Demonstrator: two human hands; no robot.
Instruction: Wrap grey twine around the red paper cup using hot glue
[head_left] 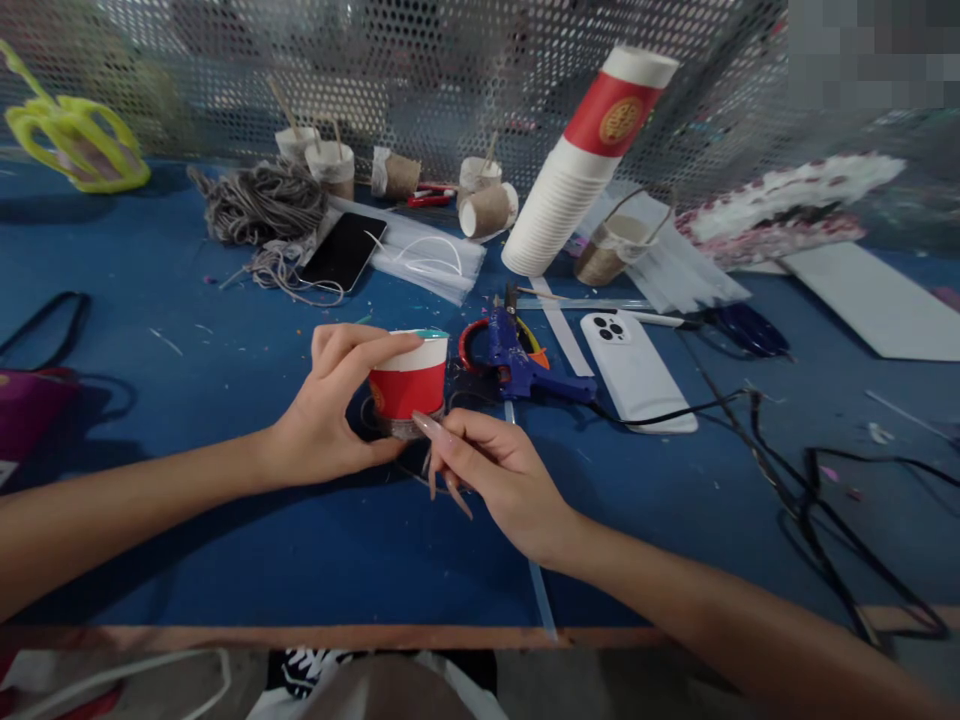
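A red and white paper cup [411, 388] stands on the blue table with grey cord [403, 429] wound around its lower part. My left hand [330, 405] grips the cup from the left, fingers over the rim and thumb low by the base. Close to the cup's lower right side, my right hand [499, 475] is closed in a pinch, with the index finger and thumb touching the wound cord. The strand between its fingers is mostly hidden. Just right of the cup lies a blue glue gun [517, 355], over red and yellow handles that look like scissors.
A leaning stack of paper cups [570, 190] rises at the back. A white phone [637, 370] lies to the right beside black cables [806, 520]. Behind the cup are a black phone [345, 252], a grey cord bundle [259, 205] and several small cord-wrapped cups [396, 175].
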